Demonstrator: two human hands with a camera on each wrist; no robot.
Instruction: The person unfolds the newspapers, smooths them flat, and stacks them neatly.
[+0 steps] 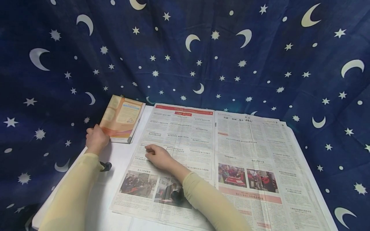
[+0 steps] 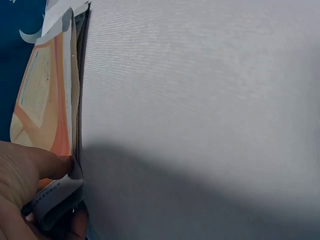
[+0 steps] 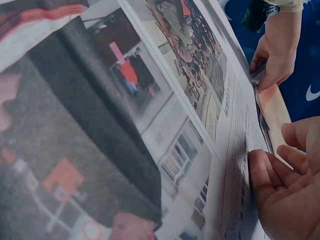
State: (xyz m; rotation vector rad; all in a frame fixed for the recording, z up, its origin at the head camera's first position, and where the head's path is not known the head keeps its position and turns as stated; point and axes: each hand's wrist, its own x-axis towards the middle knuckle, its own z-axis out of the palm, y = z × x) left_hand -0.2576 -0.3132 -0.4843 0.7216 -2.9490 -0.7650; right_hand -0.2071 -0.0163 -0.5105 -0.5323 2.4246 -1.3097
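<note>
An orange-and-cream booklet (image 1: 127,118) lies on other thin booklets or papers at the table's far left. My left hand (image 1: 97,140) grips its near left corner. In the left wrist view the thumb (image 2: 52,165) presses on top, other fingers are below, and the bent corner of the stack (image 2: 55,197) curls between them. My right hand (image 1: 158,156) rests over the left page of a spread newspaper (image 1: 188,154), holding nothing. The right wrist view shows its fingers (image 3: 270,172) loosely bent, the fingertips at the paper's surface.
The newspaper covers most of the white table (image 1: 115,179), its right page (image 1: 254,144) reaching the right edge. A dark blue cloth (image 1: 173,48) with moons and stars hangs behind and around the table. Dark wrist cameras (image 1: 106,166) sit on both forearms.
</note>
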